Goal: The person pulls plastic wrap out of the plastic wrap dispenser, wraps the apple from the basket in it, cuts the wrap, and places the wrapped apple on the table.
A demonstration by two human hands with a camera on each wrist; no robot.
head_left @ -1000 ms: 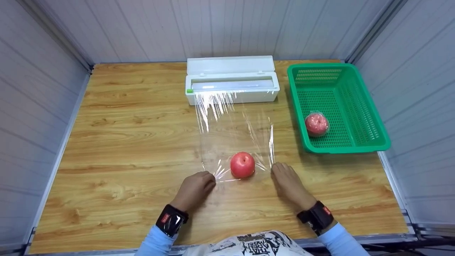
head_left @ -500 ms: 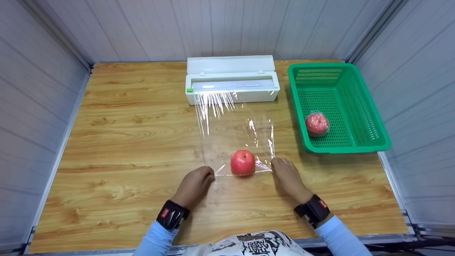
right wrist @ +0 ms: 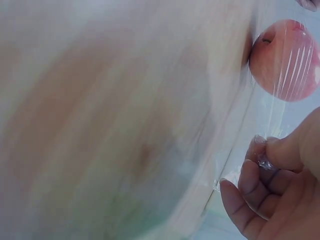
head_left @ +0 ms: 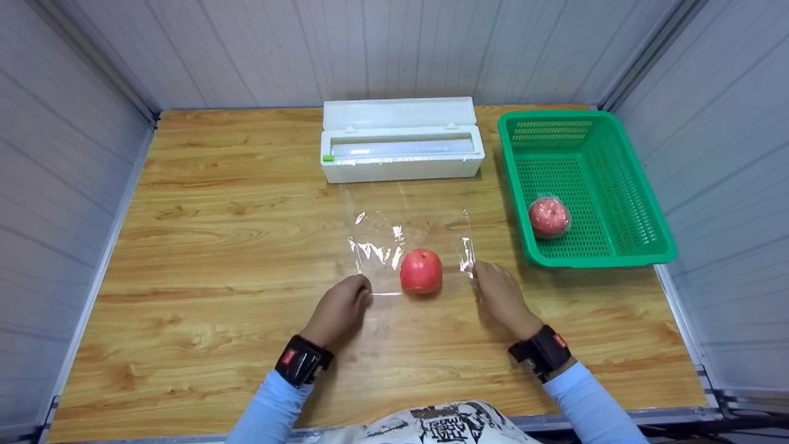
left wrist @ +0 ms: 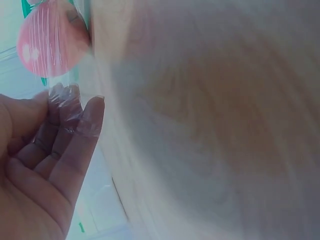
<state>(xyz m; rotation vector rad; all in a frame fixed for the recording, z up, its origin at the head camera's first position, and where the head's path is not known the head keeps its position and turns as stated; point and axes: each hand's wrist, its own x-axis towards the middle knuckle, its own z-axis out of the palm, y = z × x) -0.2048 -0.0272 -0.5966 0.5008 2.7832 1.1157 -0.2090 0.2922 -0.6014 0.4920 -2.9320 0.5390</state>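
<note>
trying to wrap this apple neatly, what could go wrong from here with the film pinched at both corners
The cling film already looks crinkled behind the apple, so it may cling to itself and bunch before it covers the fruit. The apple is round and sits loose on the sheet, near its front edge; a pull by the left hand or right hand could roll it off. Each hand pinches only a thin corner, which might slip or stretch.

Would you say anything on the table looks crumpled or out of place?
Yes: the cling film behind the apple is wrinkled and bunched rather than flat. Otherwise nothing stands out.
</note>
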